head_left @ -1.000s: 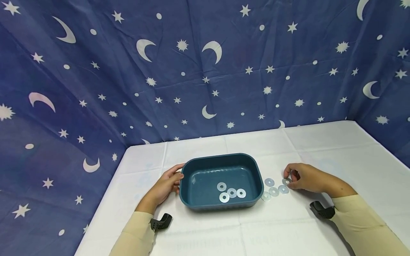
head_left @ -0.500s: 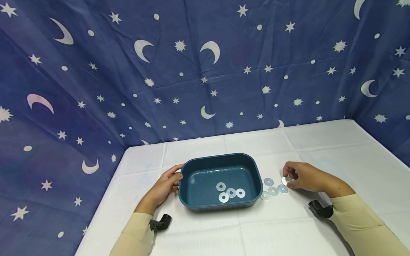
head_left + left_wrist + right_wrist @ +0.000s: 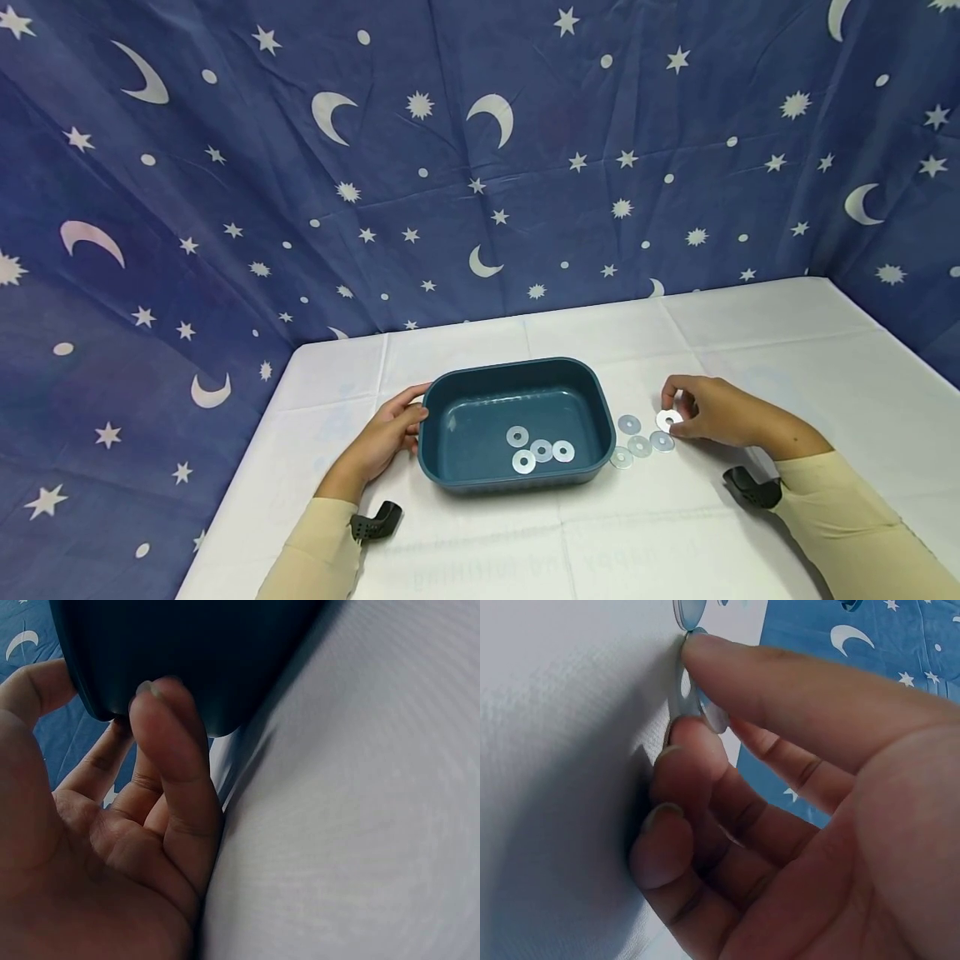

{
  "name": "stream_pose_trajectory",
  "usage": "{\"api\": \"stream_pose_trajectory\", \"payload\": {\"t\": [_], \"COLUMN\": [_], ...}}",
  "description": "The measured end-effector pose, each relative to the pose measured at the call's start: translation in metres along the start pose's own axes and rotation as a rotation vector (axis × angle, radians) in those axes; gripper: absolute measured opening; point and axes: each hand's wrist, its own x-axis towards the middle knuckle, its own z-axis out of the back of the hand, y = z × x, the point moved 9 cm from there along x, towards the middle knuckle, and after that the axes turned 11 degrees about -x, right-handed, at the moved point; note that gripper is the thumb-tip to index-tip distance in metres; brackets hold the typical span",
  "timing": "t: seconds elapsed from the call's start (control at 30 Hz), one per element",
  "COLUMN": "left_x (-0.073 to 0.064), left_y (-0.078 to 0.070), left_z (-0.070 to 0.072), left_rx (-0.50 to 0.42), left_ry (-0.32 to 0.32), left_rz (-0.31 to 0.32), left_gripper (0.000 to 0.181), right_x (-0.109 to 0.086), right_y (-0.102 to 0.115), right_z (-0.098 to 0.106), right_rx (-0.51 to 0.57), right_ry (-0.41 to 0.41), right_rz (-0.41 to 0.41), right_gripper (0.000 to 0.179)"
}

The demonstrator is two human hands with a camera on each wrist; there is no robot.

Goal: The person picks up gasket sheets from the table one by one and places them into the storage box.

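Note:
A dark teal rectangular tub (image 3: 517, 371) stands on the table, with several flat metal washers (image 3: 523, 462) lying on its floor. My left hand (image 3: 386, 432) holds the tub's left end. In the left wrist view its fingertips (image 3: 169, 735) are bent up against the outer wall. To the right of the tub, my right hand (image 3: 712, 410) pinches a washer (image 3: 663, 418) between thumb and fingers, tilted so that its face catches the light. Several more washers (image 3: 629, 425) lie flat on the cloth between that hand and the tub.
White cloth (image 3: 487, 542) with creases covers the table. A blue curtain with moons and stars (image 3: 420, 250) rises behind and at both sides. Black wrist-worn devices (image 3: 377, 522) sit on both forearms.
The washer at my right fingertips has lifted from lying flat to a tilt, turning bright. My right hand rises very slightly. The left hand and tub stay put.

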Motion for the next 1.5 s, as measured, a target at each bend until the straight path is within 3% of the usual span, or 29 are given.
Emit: {"api": "stream_pose_trajectory", "payload": {"t": [0.93, 1.5], "left_x": [0.000, 0.001], "left_y": [-0.001, 0.001], "left_z": [0.000, 0.001], "left_rx": [-0.008, -0.006], "left_ry": [-0.002, -0.005], "left_rz": [-0.002, 0.003], "left_gripper": [0.057, 0.057], "right_x": [0.002, -0.003], "right_y": [0.010, 0.027], "right_z": [0.006, 0.022], "right_rx": [0.051, 0.072], "right_ry": [-0.012, -0.131], "right_rz": [0.023, 0.136], "right_gripper": [0.022, 0.023]}}
